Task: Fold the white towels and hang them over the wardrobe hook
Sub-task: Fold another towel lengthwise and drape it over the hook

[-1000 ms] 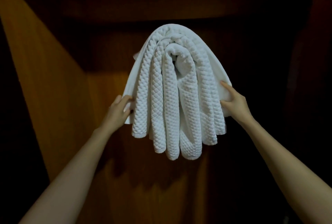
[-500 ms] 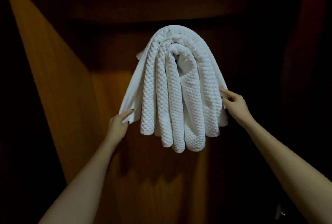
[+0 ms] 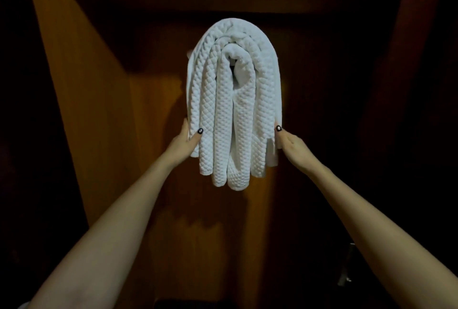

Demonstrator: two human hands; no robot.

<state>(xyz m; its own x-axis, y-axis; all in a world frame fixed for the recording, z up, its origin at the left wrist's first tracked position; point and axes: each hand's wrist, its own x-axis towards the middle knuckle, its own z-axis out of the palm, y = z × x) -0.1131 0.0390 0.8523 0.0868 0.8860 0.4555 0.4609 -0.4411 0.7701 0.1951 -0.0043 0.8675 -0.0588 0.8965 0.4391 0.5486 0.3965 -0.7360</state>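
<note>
several thick folds of white towels [image 3: 233, 110] hang as one bundle against the upper middle of the wardrobe's wooden back panel [image 3: 138, 159], looped over something at their top. the wardrobe hook is hidden under the cloth.

in the head view, the left hand [image 3: 184, 143] pinches the bundle's left edge near its lower end, thumb on the front and fingers tucked behind. the right hand [image 3: 290, 143] pinches the outer layer on the right edge at about the same height, thumb against the side and fingers out of sight behind the towel. a small metal fitting [image 3: 347, 266] shows dimly at the lower right.

the folding looks done and the hanging nearly so. the step in hand seems to be squaring the draped bundle. the next move likely calls for a gentle, even tug on both sides so the ends hang level, then a slow release, since a lopsided pull could slide the heavy bundle off.
</note>
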